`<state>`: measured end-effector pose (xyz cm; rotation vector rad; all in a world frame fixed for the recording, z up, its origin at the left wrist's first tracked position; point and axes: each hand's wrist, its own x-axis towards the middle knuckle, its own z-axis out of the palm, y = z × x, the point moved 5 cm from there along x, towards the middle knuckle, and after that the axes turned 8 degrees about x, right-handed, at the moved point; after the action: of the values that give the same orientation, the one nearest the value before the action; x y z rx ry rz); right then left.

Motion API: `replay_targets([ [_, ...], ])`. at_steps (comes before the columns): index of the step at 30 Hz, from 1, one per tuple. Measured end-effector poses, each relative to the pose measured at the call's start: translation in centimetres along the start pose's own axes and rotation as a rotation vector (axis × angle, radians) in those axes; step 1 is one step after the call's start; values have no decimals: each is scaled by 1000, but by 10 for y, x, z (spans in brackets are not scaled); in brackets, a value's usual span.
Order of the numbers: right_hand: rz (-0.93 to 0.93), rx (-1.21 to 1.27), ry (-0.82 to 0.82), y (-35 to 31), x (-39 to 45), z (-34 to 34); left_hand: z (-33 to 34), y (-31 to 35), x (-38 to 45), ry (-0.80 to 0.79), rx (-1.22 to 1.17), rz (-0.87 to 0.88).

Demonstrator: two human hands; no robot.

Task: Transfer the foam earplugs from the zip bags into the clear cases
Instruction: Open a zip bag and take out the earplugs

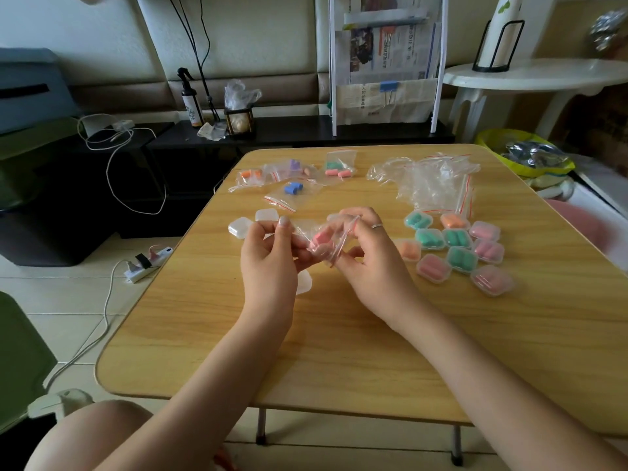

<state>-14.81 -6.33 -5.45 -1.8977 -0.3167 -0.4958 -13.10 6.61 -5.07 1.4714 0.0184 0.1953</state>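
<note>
Zip bag (327, 240) with pink earplugs (319, 238) held above table (339, 334) middle, left hand (268, 256) and right hand (370, 263) both pinching it. Filled cases (458, 248) right of bag, empty cases (253, 222) left.

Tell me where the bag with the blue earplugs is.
Head view: the blue-earplug bag lies on the table's far left, beyond the left hand, before the purple-earplug bag.

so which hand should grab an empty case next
Left. The empty cases lie just beyond the left hand, while the right hand sits on the side of the filled cases. Both hands pinch the zip bag.
</note>
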Motion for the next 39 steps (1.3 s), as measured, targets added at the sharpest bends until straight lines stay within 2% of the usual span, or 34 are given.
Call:
replay_targets([
  [5, 192, 258, 106, 13, 3, -9, -4, 3, 4, 71, 24, 36],
  [9, 197, 268, 135, 11, 1, -9, -9, 0, 5, 135, 18, 37],
  [13, 188, 366, 270, 10, 1, -24, -23, -4, 15, 231, -36, -21],
  [19, 195, 345, 67, 8, 0, -8, -8, 1, 9, 40, 10, 50],
  [22, 186, 399, 142, 5, 2, -14, -5, 1, 9, -34, 63, 64],
  [25, 189, 266, 324, 11, 9, -39, -2, 1, 9, -127, 406, 177],
  [29, 226, 78, 709, 28, 32, -92, 8, 1, -4, -318, 970, 461],
  [32, 329, -180, 687, 42, 56, -117, 5, -1, -12, -396, 1052, 488],
  [36, 547, -587, 572, 58, 69, -126, -5, -3, -15, -394, 1106, 494],
  [39, 563, -760, 550, 46, 65, -124, -7, -7, -18, -370, 1161, 569],
])
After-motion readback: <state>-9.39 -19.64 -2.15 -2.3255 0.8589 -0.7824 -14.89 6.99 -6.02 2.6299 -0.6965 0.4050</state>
